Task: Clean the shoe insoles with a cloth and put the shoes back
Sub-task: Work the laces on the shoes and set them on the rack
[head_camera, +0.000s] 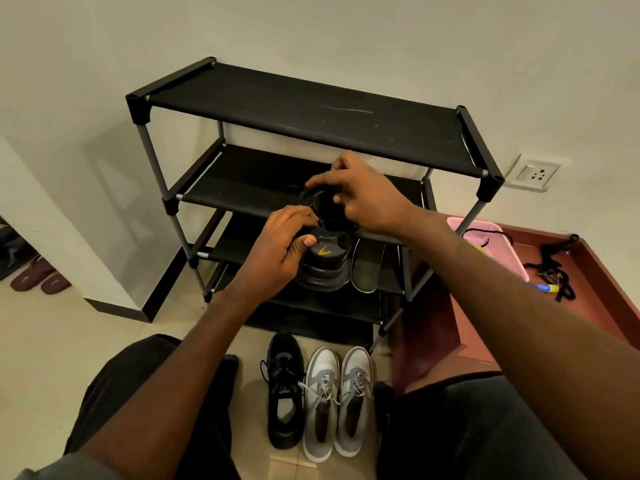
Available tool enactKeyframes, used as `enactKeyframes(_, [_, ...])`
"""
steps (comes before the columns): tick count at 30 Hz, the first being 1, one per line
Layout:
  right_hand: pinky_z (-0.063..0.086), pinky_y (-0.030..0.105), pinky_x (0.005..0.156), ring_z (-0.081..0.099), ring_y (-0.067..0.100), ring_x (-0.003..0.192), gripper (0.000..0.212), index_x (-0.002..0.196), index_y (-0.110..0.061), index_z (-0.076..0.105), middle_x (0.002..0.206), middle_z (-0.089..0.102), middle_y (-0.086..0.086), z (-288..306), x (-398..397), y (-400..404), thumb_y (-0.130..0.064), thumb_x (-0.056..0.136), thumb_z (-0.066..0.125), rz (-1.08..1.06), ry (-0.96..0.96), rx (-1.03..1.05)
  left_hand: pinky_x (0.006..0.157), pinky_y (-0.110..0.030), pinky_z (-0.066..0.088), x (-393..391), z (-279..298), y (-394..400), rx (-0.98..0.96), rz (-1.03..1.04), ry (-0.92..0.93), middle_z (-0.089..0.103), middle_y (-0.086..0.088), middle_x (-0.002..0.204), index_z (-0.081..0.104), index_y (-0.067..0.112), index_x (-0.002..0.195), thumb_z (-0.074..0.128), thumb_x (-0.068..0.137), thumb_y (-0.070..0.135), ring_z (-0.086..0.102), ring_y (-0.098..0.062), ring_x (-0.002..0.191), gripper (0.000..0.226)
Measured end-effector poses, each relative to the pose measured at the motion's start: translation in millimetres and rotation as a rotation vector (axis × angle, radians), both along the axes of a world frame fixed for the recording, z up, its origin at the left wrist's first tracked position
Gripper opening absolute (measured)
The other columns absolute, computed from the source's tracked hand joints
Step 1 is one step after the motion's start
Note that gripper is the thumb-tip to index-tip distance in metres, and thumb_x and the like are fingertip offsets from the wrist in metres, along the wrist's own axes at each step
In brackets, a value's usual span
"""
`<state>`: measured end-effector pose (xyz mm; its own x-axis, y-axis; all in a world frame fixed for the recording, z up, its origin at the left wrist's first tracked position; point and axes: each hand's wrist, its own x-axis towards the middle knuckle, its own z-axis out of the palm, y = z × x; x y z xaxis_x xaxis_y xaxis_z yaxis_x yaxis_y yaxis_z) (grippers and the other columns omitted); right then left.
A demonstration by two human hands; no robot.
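Before the rack's (311, 109) middle shelves, a black shoe (323, 261) is held heel-up, its collar pinched by the left hand (277, 251) and its opening worked by the right hand's (367, 199) curled fingers; the heel is best steadied throughout.

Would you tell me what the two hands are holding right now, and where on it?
Both hold one black shoe: the left hand grips its heel end, and the right hand pinches the collar at its opening.
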<state>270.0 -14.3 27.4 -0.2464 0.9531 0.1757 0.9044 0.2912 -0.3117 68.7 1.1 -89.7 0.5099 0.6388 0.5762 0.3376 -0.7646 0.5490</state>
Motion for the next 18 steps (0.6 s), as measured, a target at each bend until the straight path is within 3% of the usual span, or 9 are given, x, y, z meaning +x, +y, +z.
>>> enactKeyframes(3, [0.052,0.036,0.086,0.054,0.019,0.105,0.027,0.117,-0.029,0.076,0.114,0.052,0.000,1.5,-2.7,5.1,-0.016,0.094,0.071,0.037,-0.107,0.024,0.109,-0.023,0.035,-1.7,-1.7,1.3,0.000,0.005,0.013,0.053,0.002,0.136,0.059,0.014,0.129,0.037,0.106,0.048,0.045,-0.011,0.131,0.047])
enactKeyframes(7, [0.057,0.039,0.087,0.061,0.012,0.097,0.012,0.098,-0.023,0.079,0.104,0.063,-0.003,-2.4,8.3,-7.3,-0.013,0.093,0.073,-0.059,0.143,0.148,0.107,-0.023,0.037,-1.4,-1.7,2.2,-0.015,0.006,-0.012,0.053,0.004,0.136,0.059,0.015,0.128,0.033,0.107,0.052,0.046,-0.009,0.129,0.050])
enactKeyframes(10, [0.057,0.039,0.091,0.061,0.014,0.102,0.021,0.096,-0.028,0.077,0.110,0.060,-0.001,-12.1,22.0,-25.8,-0.008,0.094,0.071,-0.060,0.149,0.053,0.106,-0.028,0.041,0.0,-0.9,2.3,-0.032,0.008,-0.048,0.054,0.003,0.135,0.060,0.014,0.125,0.035,0.107,0.051,0.048,-0.011,0.128,0.048])
enactKeyframes(13, [0.055,0.034,0.095,0.058,0.016,0.107,0.029,0.112,-0.020,0.078,0.117,0.056,0.001,-21.3,26.7,-41.3,0.000,0.098,0.062,0.012,0.084,-0.029,0.106,-0.035,0.045,1.2,0.0,2.0,-0.043,0.008,-0.064,0.055,0.002,0.134,0.061,0.013,0.125,0.037,0.107,0.049,0.050,-0.014,0.128,0.047])
enactKeyframes(15, [0.054,0.032,0.094,0.057,0.015,0.107,0.029,0.120,-0.016,0.076,0.118,0.056,0.000,-21.8,27.1,-43.1,-0.002,0.097,0.065,0.028,0.051,-0.028,0.105,-0.036,0.045,1.2,0.2,1.2,-0.048,0.007,-0.065,0.055,0.003,0.134,0.061,0.014,0.126,0.037,0.106,0.049,0.050,-0.014,0.127,0.047])
enactKeyframes(18, [0.056,0.031,0.089,0.059,0.010,0.099,0.024,0.113,-0.019,0.079,0.108,0.058,-0.006,-19.2,25.8,-39.4,-0.007,0.093,0.073,0.026,0.035,-0.011,0.105,-0.035,0.046,0.7,0.3,1.1,-0.057,0.011,-0.065,0.055,0.003,0.134,0.061,0.015,0.126,0.037,0.106,0.049,0.050,-0.013,0.127,0.045])
